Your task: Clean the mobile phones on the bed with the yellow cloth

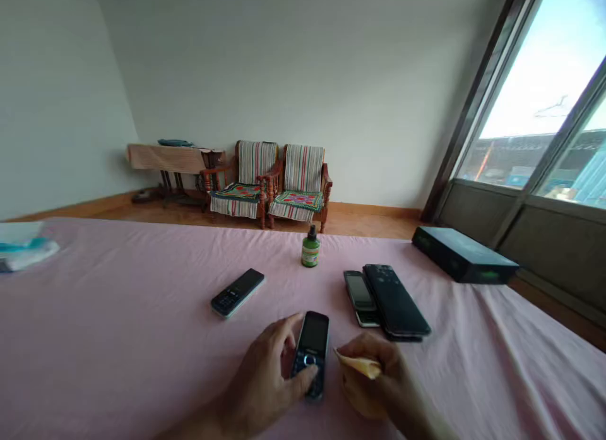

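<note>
My left hand (267, 380) grips a dark keypad mobile phone (313, 336) by its left side, thumb across the keys and screen facing up. Just right of that phone, my right hand (379, 380) is closed on a yellowish cloth (362, 366), part of it hanging below the fingers. Beyond my left hand lies a second keypad phone (237, 291), face up and slanted. Past my right hand, a slider phone (360, 295) lies against a larger black phone or case (395, 301); I cannot tell which it is.
A green spray bottle (310, 247) stands upright farther back on the pink cloth (142, 314). A black box (464, 254) sits at the right edge, and a white and teal packet (26, 247) at the far left. Two wooden chairs (303, 168) stand by the wall.
</note>
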{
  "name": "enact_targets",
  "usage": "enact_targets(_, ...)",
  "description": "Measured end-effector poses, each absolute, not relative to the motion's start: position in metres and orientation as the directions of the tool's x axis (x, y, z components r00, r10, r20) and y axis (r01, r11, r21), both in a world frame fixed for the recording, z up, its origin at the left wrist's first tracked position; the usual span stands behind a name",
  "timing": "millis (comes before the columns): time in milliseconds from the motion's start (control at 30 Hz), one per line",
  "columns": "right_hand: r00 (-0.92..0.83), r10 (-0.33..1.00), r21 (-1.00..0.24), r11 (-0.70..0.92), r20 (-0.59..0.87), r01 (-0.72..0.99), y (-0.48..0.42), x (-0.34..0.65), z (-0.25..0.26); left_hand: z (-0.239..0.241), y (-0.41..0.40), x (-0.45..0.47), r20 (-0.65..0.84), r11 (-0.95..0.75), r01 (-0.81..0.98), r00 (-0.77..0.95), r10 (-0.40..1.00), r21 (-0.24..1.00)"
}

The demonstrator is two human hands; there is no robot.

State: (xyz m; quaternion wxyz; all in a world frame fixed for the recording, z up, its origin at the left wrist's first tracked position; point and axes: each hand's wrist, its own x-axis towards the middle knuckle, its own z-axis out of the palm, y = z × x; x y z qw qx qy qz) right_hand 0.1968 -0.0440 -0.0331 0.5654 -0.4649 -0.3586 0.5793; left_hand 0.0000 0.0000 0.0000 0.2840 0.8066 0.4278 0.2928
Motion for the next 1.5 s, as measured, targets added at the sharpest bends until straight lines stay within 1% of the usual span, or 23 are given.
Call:
enact_targets(100,0.113,0.990,-0.967,-0.055,-0.085,-0.250,-0.046,0.200,-0.036,0.004,0.001,-0.004,0.296,-0.530,0.486,0.479,0.827,0.695)
enact_targets(200,0.123,0.992,-0.983,0.003,-0.020,-0.183,-0.046,0.204,-0.041,0.003,0.007,-0.009,0.288,-0.573,0.479,0.544,0.788,0.665)
enact_targets(333,0.069,0.995,-0.996,0.071,0.067,-0.058,-0.043,0.210,-0.045,-0.001,0.017,-0.013,0.138,-0.636,0.501,0.712,0.689,0.586)
enact_targets(467,0.075,0.985,-0.987,0.155,0.157,0.041,-0.042,0.213,-0.041,0.007,0.030,-0.009,-0.025,-0.685,0.515,0.808,0.589,0.515)
enact_targets(600,0.076,0.983,-0.982,0.155,0.164,0.111,-0.044,0.212,-0.033,0.023,0.045,0.001,-0.131,-0.734,0.474,0.870,0.475,0.486)
enact_targets(667,0.119,0.979,-0.980,0.153,0.168,0.123,-0.045,0.211,-0.028,0.028,0.049,0.006,-0.151,-0.752,0.462,0.882,0.447,0.471)
enact_targets(767,0.195,0.956,-0.969,0.186,0.217,0.164,-0.047,0.213,-0.021,0.029,0.051,0.011,-0.113,-0.757,0.471,0.872,0.476,0.452)
enact_targets(833,0.218,0.942,-0.954,0.209,0.255,0.213,-0.048,0.216,-0.015,0.027,0.054,0.014,-0.079,-0.748,0.476,0.862,0.500,0.463)
enact_targets(900,0.233,0.926,-0.933,0.229,0.297,0.278,-0.050,0.220,-0.009,0.026,0.060,0.019,-0.033,-0.716,0.480,0.841,0.540,0.507)
enact_targets(1000,0.236,0.894,-0.879,0.270,0.380,0.393,-0.055,0.224,-0.001,0.028,0.076,0.032,0.081,-0.634,0.492,0.749,0.658,0.597)
enact_targets(1100,0.251,0.848,-0.829,0.321,0.466,0.457,-0.061,0.229,0.004,0.036,0.097,0.053,0.143,-0.613,0.507,0.688,0.711,0.607)
enact_targets(1267,0.245,0.829,-0.777,0.310,0.503,0.548,-0.067,0.240,0.010,0.048,0.123,0.098,0.170,-0.644,0.516,0.691,0.703,0.565)
enact_targets(1367,0.253,0.818,-0.755,0.295,0.516,0.586,-0.065,0.246,0.011,0.048,0.131,0.120,0.143,-0.662,0.519,0.719,0.680,0.541)
enact_targets(1500,0.256,0.814,-0.749,0.292,0.521,0.594,-0.062,0.247,0.009,0.042,0.136,0.137,0.076,-0.679,0.521,0.762,0.643,0.517)
